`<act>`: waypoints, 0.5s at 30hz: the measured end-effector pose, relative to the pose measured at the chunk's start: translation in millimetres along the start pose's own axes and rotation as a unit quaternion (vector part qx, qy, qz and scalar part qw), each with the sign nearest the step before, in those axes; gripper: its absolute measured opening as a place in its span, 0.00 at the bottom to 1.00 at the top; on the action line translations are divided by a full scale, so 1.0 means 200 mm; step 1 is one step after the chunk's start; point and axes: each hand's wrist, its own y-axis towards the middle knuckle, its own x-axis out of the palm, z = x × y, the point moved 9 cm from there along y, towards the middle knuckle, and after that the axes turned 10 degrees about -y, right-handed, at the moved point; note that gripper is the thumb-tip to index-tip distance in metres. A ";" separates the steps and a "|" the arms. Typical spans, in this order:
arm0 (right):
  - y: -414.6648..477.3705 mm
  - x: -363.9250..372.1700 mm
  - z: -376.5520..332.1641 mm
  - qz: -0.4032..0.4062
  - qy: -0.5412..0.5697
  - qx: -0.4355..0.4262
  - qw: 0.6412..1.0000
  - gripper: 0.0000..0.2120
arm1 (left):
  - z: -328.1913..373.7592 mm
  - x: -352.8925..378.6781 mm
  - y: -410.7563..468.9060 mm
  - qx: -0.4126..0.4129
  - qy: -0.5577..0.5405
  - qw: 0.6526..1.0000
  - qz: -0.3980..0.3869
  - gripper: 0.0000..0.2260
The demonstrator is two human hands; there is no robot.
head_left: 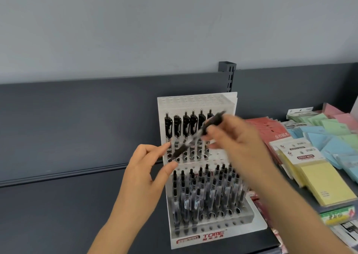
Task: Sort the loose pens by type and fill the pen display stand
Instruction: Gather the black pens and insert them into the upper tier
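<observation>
Head view: my right hand (232,143) pinches one slim black pen (193,135) aslant before the white perforated stand (193,100) holding six far-row pens (186,129), left hand (143,168) loosely open at the pen's tip.

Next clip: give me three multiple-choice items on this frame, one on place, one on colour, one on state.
1. Where is the yellow sticky-note pad relative to the pen display stand? A left; B right; C on top
2. The TOME lettering is: A red; B blue; C green
3. The loose pen is: A standing in a hole; B lying on the shelf; C gripped by the right hand
Answers: B, the pad lies to the stand's right; A, red print on the white base; C, fingers curl round it, tilted before the stand.
</observation>
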 end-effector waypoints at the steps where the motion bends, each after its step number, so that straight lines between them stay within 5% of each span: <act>1: 0.03 -0.10 0.02 0.038 0.018 0.010 0.999 0.06 | -0.03 0.00 0.00 -0.002 0.030 1.000 0.001 0.18; 7: 0.10 -0.45 0.11 0.200 -0.069 0.011 0.977 0.03 | -0.12 0.02 -0.01 0.008 0.109 0.994 -0.009 0.12; 15: 0.23 -0.23 0.15 0.082 -0.266 -0.008 0.961 0.08 | -0.09 0.03 -0.01 0.035 0.141 0.989 -0.008 0.13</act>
